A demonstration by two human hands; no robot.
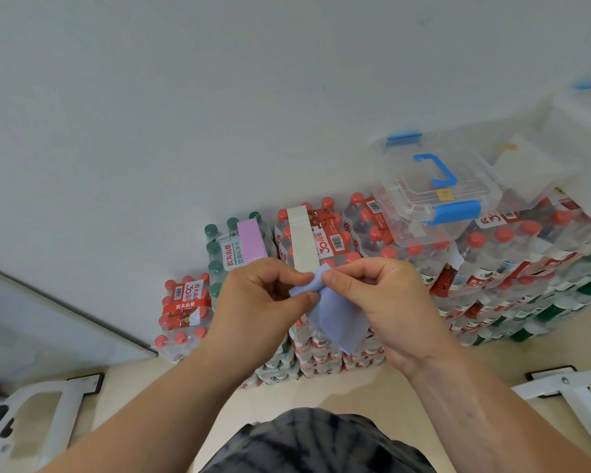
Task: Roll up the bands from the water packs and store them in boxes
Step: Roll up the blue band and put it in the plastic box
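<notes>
Pinching blue band (335,319) between both hands, left (263,298), right (379,298)

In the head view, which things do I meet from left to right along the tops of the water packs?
Low red-cap pack → pink band → cream band → clear box. The held blue band overlaps the cream one, so it is left out.
</notes>
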